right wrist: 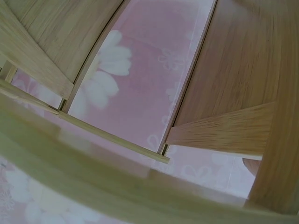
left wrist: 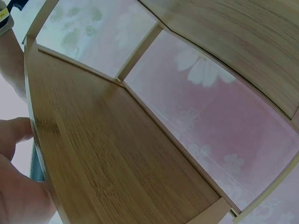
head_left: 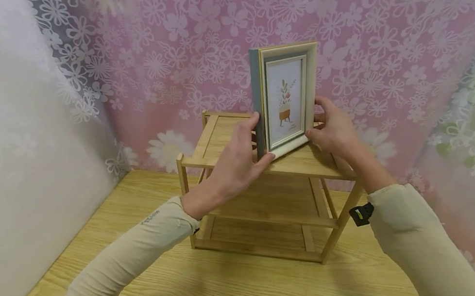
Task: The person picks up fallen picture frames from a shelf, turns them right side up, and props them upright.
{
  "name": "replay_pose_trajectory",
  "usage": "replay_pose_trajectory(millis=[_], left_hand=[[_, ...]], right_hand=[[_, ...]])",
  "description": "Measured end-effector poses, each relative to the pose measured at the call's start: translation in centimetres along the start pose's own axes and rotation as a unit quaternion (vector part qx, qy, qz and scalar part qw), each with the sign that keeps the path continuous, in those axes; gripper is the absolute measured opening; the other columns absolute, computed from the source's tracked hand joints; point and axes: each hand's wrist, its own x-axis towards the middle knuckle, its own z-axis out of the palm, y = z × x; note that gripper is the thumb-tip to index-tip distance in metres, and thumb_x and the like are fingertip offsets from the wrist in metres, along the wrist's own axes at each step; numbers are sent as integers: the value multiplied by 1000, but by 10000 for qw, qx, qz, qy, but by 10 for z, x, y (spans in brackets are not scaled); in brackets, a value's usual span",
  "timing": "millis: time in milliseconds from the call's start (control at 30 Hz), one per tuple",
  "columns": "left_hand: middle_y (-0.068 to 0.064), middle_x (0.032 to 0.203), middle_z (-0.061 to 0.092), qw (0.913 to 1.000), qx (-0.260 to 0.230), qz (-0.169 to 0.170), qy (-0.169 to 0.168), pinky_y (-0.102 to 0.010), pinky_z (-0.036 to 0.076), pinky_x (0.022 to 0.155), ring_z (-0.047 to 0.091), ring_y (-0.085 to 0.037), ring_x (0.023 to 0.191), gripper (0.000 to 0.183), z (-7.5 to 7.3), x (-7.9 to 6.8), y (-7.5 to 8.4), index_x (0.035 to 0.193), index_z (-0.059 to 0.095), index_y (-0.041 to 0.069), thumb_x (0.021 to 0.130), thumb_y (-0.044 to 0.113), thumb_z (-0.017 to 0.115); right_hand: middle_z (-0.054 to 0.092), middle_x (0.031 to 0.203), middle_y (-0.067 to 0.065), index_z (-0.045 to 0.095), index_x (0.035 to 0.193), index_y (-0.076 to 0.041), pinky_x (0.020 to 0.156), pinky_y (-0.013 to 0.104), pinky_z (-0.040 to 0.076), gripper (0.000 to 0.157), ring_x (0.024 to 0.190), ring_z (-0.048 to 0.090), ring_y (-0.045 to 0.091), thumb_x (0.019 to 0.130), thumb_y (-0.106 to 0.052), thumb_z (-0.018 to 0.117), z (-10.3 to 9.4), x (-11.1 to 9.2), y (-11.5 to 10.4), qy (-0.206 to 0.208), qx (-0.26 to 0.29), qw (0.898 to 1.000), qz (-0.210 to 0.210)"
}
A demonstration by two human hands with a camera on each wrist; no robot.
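A picture frame [head_left: 306,92], cream with grey-blue sides and gold edging, stands upright on the top board of a three-tier wooden shelf rack [head_left: 221,139], turned at an angle. It holds a print of a potted plant. My left hand [head_left: 236,162] holds its left side, with the thumb at the lower front corner and the fingers along the side. On the opposite edge, my right hand [head_left: 337,130] grips low down, thumb in front and fingers partly hidden behind. In the left wrist view, my left hand [left wrist: 21,186] shows beside the rack's top board [left wrist: 107,140], seen from below.
Below the top are a middle board [head_left: 276,196] and a low board [head_left: 258,233] on the rack. Behind it rises a pink flowered wall [head_left: 179,39], with a white wall [head_left: 9,141] on the left. The rack stands on a wood-grain floor [head_left: 222,283].
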Motion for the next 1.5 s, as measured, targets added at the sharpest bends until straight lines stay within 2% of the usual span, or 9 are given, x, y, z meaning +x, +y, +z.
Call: replay_pose_trajectory(millis=[267,433,567,700,833,933,1067,1333,1500], left_hand=[[-22,121,42,10000,-23,26,55,-20,52,79,56,-24,98,76,1,0,-1,139,20,-5,82,5,70],[-22,119,44,9996,180,136,140,-21,53,73,58,-25,97,77,3,0,1,139,22,-5,82,7,71],[-22,117,46,9978,511,347,222,-21,52,74,59,-26,95,75,7,0,3,138,23,-6,82,9,71],[-22,117,48,9950,782,506,368,-24,52,76,59,-25,95,73,9,0,5,137,25,-7,81,6,70],[-22,115,50,9938,853,482,535,-25,53,74,60,-26,93,73,9,1,5,136,25,-7,80,5,70],[-22,115,50,9938,820,465,596,-25,53,74,60,-26,93,74,9,0,4,136,26,-6,79,5,72],[-21,117,49,9938,780,556,566,-26,52,77,59,-25,95,75,10,-1,3,136,25,-6,78,5,72],[-19,119,46,9968,422,609,310,-28,51,79,56,-25,98,64,3,-3,-2,137,26,-5,86,6,63],[-19,117,49,9995,64,232,226,-31,52,78,58,-24,93,48,-7,2,-7,135,31,-4,92,3,52]], right_hand=[[56,126,25,24,149,-14,65,30,53,73,105,60,38,86,1,58,0,3,-1,-91,27,10000,20],[51,129,28,12,152,-12,82,43,51,76,112,55,40,87,1,50,-3,1,-2,-146,-16,9999,-55],[36,141,29,4,153,-14,96,52,42,76,123,45,43,90,-5,45,-17,-5,-16,306,272,9988,-273],[29,148,16,18,151,-20,106,50,32,66,132,35,36,92,-7,45,-36,-10,-50,1162,656,9868,-920],[33,147,1,32,147,-27,111,36,26,60,135,30,16,91,-11,48,-42,-15,-84,1671,239,9707,-1711],[35,146,-2,38,145,-26,111,30,22,57,135,28,9,91,-20,55,-36,-16,-100,1668,-231,9599,-2241],[38,143,4,44,142,-19,110,35,23,56,134,28,17,89,-25,62,-26,-13,-109,1538,-582,9449,-2829],[46,134,7,48,137,-15,102,41,30,57,123,37,24,85,-28,69,-18,-8,-110,1486,-840,9359,-3082],[45,135,7,47,138,-16,103,41,30,58,124,36,24,85,-27,69,-17,-8,-110,1613,-865,9331,-3096]])
